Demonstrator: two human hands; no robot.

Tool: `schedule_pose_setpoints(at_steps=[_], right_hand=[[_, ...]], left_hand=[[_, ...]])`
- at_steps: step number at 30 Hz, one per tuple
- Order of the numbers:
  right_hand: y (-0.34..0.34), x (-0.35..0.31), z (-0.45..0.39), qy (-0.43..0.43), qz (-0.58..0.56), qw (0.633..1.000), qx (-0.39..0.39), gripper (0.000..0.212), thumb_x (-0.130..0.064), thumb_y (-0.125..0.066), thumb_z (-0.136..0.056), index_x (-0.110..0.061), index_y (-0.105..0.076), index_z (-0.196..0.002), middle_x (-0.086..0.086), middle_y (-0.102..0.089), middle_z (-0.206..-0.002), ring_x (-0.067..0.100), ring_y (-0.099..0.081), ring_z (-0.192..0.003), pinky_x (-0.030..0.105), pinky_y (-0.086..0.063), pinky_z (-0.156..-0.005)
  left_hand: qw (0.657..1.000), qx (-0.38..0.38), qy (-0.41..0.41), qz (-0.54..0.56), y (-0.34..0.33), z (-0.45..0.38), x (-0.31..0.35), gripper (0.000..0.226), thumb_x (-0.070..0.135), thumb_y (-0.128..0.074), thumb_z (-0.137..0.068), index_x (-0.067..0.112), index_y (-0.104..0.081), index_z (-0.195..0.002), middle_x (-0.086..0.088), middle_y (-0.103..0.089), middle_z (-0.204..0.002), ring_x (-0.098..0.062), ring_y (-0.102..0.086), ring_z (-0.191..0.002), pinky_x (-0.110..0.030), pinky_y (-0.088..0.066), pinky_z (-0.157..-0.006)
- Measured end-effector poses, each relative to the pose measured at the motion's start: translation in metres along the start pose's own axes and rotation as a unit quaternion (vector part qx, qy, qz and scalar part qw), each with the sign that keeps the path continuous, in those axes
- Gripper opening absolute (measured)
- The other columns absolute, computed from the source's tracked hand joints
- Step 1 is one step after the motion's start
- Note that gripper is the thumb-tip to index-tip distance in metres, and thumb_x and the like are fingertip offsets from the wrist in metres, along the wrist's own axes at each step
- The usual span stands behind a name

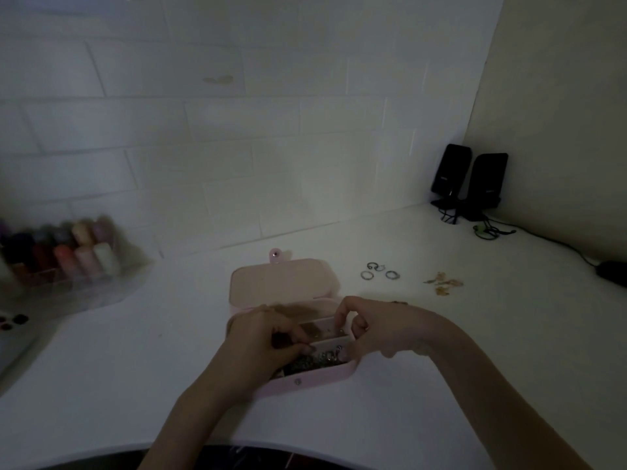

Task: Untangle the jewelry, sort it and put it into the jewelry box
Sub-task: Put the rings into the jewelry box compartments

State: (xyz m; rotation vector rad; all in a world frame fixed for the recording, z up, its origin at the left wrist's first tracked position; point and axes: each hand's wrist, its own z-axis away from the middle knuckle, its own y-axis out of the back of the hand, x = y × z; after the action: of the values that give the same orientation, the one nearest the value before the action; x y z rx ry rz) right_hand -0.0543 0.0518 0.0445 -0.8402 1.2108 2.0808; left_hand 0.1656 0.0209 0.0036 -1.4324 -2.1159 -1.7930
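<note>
A pink jewelry box (305, 385) lies open on the white counter, its lid (281, 279) folded back. A tangle of silver jewelry (315, 361) fills the front compartment. My left hand (268, 340) is over the box's left side, fingers curled down into the tangle; whether they grip it is unclear in the dim light. My right hand (369, 327) hovers over the right end, finger and thumb pinching at the rear compartment (322, 329). Three silver rings (380, 271) and some gold pieces (442, 283) lie on the counter beyond the box.
A clear organizer of nail polish bottles (68, 256) stands at the left. Two black speakers (470, 179) with cables sit in the back right corner, a black adapter (612, 273) at the right edge. The counter's front edge (305, 444) curves near me.
</note>
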Motion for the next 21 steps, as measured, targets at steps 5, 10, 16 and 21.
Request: schedule_pose_setpoints(at_steps=[5,10,16,21], right_hand=[[-0.006,0.004,0.000,-0.007,-0.053,0.998,0.017,0.036,-0.005,-0.067,-0.077,-0.024,-0.051,-0.102,0.000,-0.044,-0.069,0.015,-0.032,-0.053,0.024,-0.024,-0.043],[-0.011,0.006,-0.001,-0.009,-0.062,0.998,0.026,0.041,-0.004,-0.065,-0.077,-0.024,-0.049,-0.108,-0.003,-0.043,-0.065,0.014,-0.029,-0.052,0.024,-0.022,-0.043],[0.028,0.014,0.004,0.016,-0.091,0.968,0.234,0.007,-0.012,-0.067,-0.085,-0.016,-0.064,-0.081,-0.003,-0.052,-0.062,0.009,-0.040,-0.048,0.014,-0.026,-0.037],[0.046,0.048,-0.002,-0.058,0.067,0.927,0.364,0.019,-0.021,-0.074,-0.080,-0.010,-0.062,-0.092,0.004,-0.056,-0.083,0.011,-0.050,-0.067,0.020,-0.035,-0.057]], left_hand=[[1.000,-0.001,0.001,-0.002,0.001,-0.001,0.002,0.026,0.030,-0.082,-0.066,0.048,-0.069,-0.079,0.036,-0.061,-0.076,0.005,-0.055,-0.078,-0.011,-0.036,-0.068],[1.000,-0.006,-0.002,-0.011,0.002,0.000,0.004,0.036,0.031,-0.082,-0.067,0.055,-0.062,-0.084,0.041,-0.059,-0.077,0.009,-0.053,-0.081,-0.007,-0.034,-0.068],[1.000,-0.009,0.007,0.006,0.003,0.000,0.006,0.018,0.047,-0.068,-0.062,0.057,-0.063,-0.075,0.044,-0.058,-0.077,0.009,-0.054,-0.083,-0.009,-0.035,-0.070],[1.000,-0.014,0.002,0.019,0.003,-0.001,0.008,0.019,0.049,-0.067,-0.059,0.059,-0.062,-0.075,0.045,-0.057,-0.076,0.012,-0.055,-0.082,-0.006,-0.036,-0.069]])
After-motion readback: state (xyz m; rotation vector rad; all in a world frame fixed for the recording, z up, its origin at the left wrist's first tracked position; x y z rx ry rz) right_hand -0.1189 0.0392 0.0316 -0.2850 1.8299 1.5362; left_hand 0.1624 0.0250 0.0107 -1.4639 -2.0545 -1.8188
